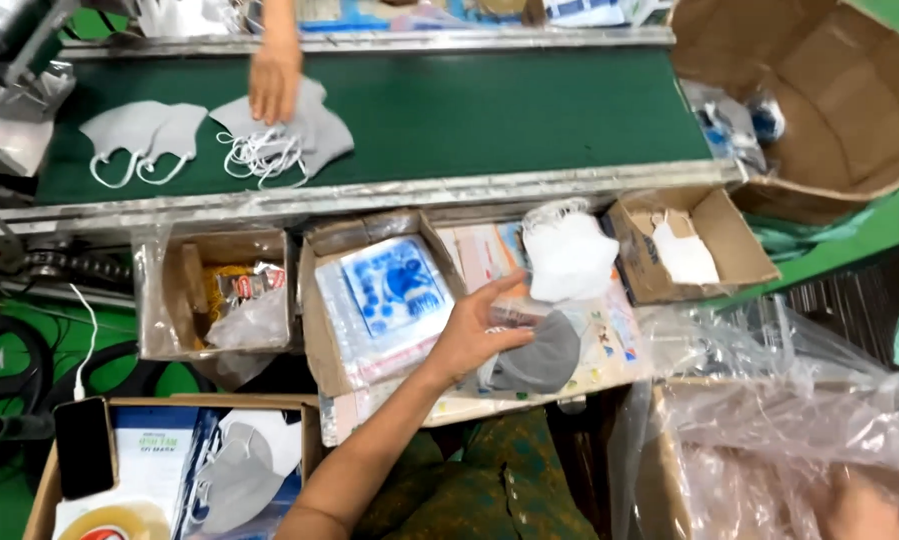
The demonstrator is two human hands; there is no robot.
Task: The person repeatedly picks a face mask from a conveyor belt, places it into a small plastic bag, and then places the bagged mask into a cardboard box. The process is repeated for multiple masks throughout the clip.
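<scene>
The left hand [472, 335] rests, fingers spread, on a grey mask [537, 358] that lies flat under and right of its fingers, long axis slanting up to the right. The right hand [862, 510] is blurred under clear plastic [769, 420]; its grip cannot be told. Beyond, a white mask [567, 255], then a green conveyor belt [489, 115] with open room.

Grey masks on the belt: two lots, one far left [144, 130], one under a co-worker's hand [304, 125]
Grey masks off the belt: two, one at the person's left hand [539, 355], one near left [237, 480]
White mask stacks: two [567, 252] [685, 252]
Small open cardboard boxes: three [174, 300] [319, 330] [734, 235]
Large carton: one, far right [839, 110]
Phones: one [84, 445]
</scene>
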